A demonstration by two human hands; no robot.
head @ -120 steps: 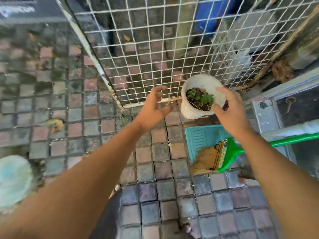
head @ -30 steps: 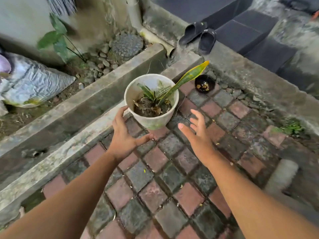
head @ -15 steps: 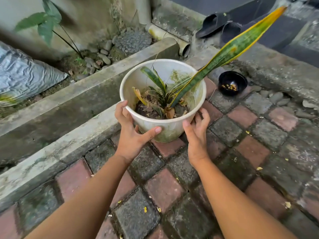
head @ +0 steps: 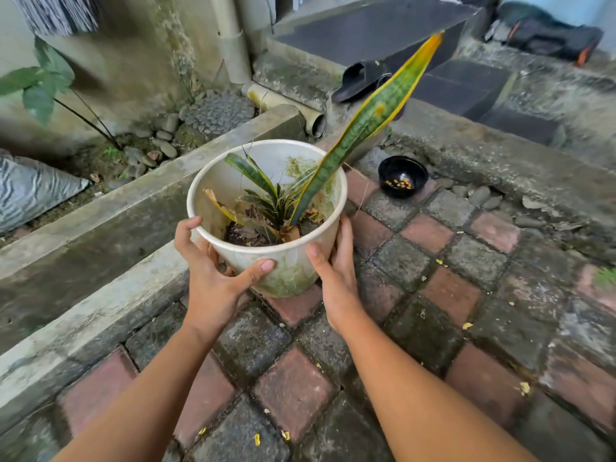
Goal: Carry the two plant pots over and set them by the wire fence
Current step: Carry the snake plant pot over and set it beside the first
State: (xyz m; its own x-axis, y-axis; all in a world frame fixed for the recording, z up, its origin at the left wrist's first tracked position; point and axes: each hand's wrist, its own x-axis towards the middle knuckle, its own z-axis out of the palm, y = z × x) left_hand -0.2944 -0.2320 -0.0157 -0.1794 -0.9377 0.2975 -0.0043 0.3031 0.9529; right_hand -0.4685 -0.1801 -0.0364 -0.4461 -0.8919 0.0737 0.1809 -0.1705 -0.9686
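Note:
A white plant pot (head: 290, 265), stained green, holds a snake plant with one long yellow-edged leaf (head: 370, 118) leaning up to the right. My left hand (head: 213, 278) grips the pot's left side, thumb across its front. My right hand (head: 333, 271) clasps its right side. The pot is upright and seems just above the brick paving beside the concrete kerb; I cannot tell whether its base touches. The wire fence and the other pot are out of view.
A concrete kerb and drain channel (head: 100, 235) run along the left. A small black bowl (head: 402, 176) sits on the paving behind the pot. Black sandals (head: 360, 80) lie on a raised step (head: 500, 155) at the back. A grey sack (head: 30, 188) lies far left.
Four seconds ago my hands were leaving a white pot by the wire fence. Since then I turned to this second pot, closed both hands round it, and it now sits closer and higher in view.

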